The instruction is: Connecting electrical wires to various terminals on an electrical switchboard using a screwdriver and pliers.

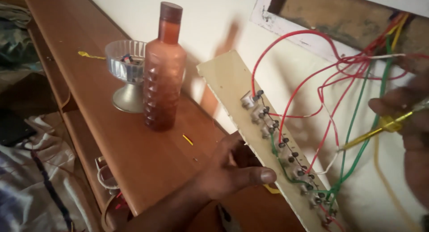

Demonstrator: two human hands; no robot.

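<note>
Against the left hand's fingers [250,175], the switch board [263,138], tilted.

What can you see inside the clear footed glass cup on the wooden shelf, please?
Inside the glass cup lie a few small dark and reddish bits, too blurred to identify. The brown bottle stands in front, covering the cup's right side.

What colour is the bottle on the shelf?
Brownish orange with a dark brown cap; the bottle shows in the head view.
</note>
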